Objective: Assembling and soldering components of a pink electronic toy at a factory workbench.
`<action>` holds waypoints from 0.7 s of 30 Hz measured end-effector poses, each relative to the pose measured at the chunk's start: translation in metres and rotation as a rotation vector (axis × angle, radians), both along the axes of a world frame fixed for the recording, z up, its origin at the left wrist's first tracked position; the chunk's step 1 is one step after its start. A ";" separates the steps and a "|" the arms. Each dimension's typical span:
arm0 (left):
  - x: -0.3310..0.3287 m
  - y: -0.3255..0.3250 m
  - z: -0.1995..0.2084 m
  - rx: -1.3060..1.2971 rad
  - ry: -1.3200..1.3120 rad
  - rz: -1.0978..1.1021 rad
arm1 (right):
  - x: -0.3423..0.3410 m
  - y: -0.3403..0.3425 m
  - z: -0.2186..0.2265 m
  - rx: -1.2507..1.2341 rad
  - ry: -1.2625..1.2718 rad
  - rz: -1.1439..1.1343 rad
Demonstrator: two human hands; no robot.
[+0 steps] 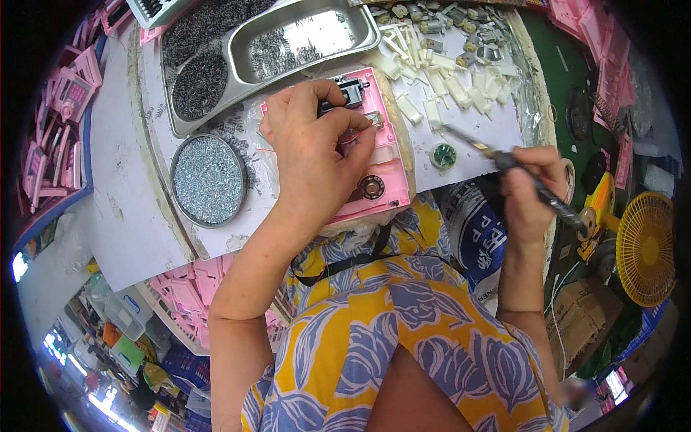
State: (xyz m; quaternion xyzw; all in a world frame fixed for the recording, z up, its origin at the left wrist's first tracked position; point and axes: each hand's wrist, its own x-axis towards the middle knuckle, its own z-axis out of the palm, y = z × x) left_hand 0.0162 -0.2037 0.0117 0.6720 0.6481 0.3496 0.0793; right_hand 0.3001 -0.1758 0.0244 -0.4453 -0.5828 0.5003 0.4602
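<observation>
A pink plastic housing lies at the table's front edge with a round black-and-brass part and a black-and-grey mechanism in it. My left hand reaches over the housing, thumb and index finger closed beside a small silvery part. A thin red wire shows under those fingers; what exactly they pinch is hidden. To the right, my right hand grips a pen-like tool with a black handle, brass-coloured collar and slim grey shaft. Its tip points left, above a small pot of dark green material.
Left of the housing stand a round tin of small metal pieces and a steel tray with dark springs. White plastic pieces and small motors lie at the far right. A yellow fan stands right of my right arm.
</observation>
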 end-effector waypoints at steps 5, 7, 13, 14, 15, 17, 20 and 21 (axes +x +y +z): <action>0.000 0.000 -0.002 0.007 0.004 -0.010 | -0.031 0.002 -0.013 0.062 -0.034 0.203; -0.001 0.000 -0.003 0.001 0.009 -0.009 | -0.035 0.003 -0.015 0.087 -0.052 0.222; -0.001 0.001 -0.002 -0.001 0.018 -0.010 | -0.037 0.005 -0.019 0.102 -0.046 0.242; -0.001 0.001 -0.002 0.001 0.023 -0.010 | -0.038 0.005 -0.018 0.106 -0.063 0.230; -0.001 0.001 -0.002 0.002 0.020 -0.010 | -0.039 0.004 -0.018 0.111 -0.080 0.219; -0.001 0.001 -0.003 0.004 0.014 -0.009 | -0.039 0.005 -0.018 0.137 -0.111 0.233; -0.001 0.000 -0.003 -0.001 0.024 -0.007 | -0.038 0.012 -0.017 0.302 -0.181 0.320; -0.001 0.000 -0.003 -0.001 0.023 -0.007 | -0.040 0.016 -0.015 0.426 -0.220 0.354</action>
